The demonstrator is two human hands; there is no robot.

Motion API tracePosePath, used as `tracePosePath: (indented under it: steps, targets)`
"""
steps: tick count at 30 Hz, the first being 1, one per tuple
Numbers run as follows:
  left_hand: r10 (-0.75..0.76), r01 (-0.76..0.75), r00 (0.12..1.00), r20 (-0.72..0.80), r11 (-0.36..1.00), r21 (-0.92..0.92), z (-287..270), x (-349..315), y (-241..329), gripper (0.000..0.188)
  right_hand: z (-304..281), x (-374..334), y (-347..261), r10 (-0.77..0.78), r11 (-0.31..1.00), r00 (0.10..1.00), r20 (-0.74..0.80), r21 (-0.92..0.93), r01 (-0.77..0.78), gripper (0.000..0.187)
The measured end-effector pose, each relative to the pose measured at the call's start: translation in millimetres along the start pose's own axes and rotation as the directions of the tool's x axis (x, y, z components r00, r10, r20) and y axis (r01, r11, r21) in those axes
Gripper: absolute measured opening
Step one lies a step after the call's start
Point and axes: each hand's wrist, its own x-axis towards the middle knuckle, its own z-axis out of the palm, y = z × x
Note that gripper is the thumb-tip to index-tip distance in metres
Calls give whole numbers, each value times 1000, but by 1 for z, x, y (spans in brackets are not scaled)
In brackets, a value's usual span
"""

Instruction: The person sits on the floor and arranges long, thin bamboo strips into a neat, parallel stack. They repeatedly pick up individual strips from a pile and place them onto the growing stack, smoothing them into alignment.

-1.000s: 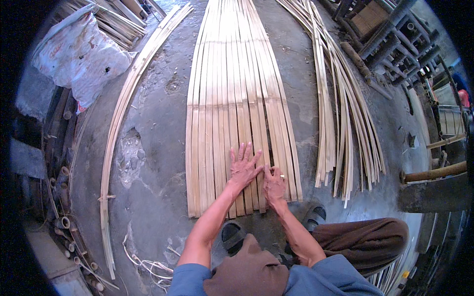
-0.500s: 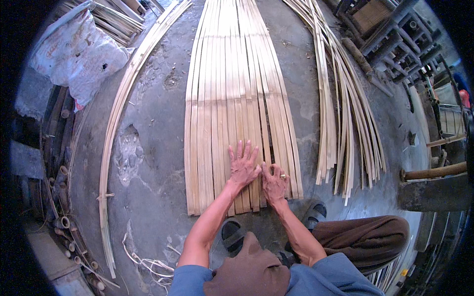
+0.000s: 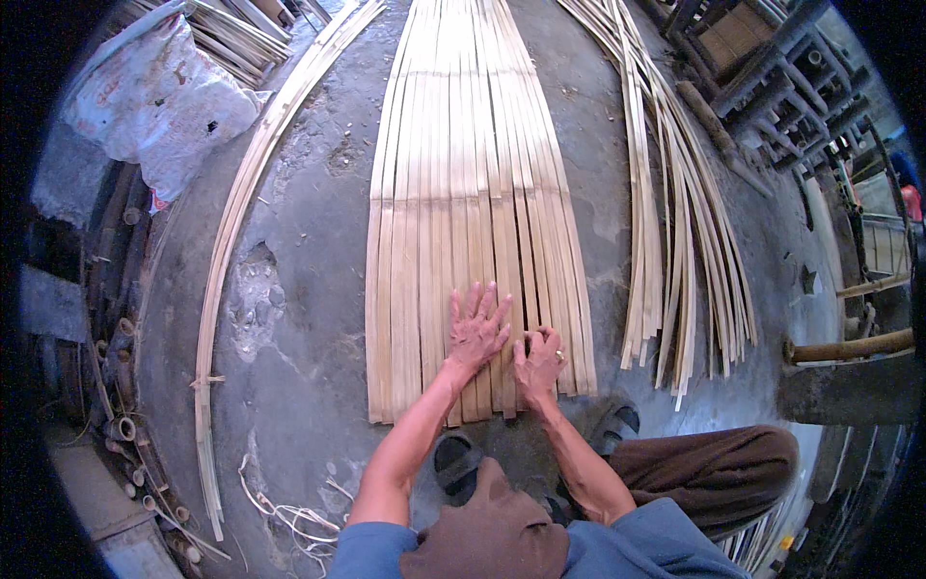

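Observation:
Long pale bamboo strips [image 3: 410, 270] lie side by side on the floor, running away from me as a wide mat-like row. My left hand [image 3: 476, 333] rests flat on the middle strips, fingers spread. Just to its right, my right hand [image 3: 538, 367] bends its fingers and thumb closed at the edge of a bamboo strip, beside a narrow dark gap in the row. A ring shows on one of its fingers. The fingertips' exact hold is partly hidden. The strips' near ends are slightly uneven.
A thin bundle of strips [image 3: 217, 289] curves along the left. More loose strips [image 3: 690, 251] fan out at the right. Bamboo poles [image 3: 125, 429] and a pale plastic sheet [image 3: 159, 96] lie far left. Thin shavings [image 3: 289, 516] are near my left. My sandalled foot [image 3: 617, 425] stands close by.
The fingers of my right hand have curled in more, at the strips beside the gap. My left hand stays spread in nearly the same place. The whole view has shifted slightly.

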Motion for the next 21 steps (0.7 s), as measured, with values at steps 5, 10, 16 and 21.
tracePosePath:
  steps: [5,10,16,21]
  targets:
    - [-38,39,999,31,998,-51,3,1,0,59,4,7,13,18,994,999,-28,105,-15,19]
    - [-44,44,999,22,999,-10,3,2,0,59,10,8,15,21,993,1000,-18,115,-19,17]
    - [-7,8,1000,24,999,-38,-2,0,0,59,7,8,16,-57,996,998,24,75,55,17]
    - [-11,11,1000,-2,999,-34,0,-1,-1,60,2,10,13,-54,992,998,22,112,51,17]
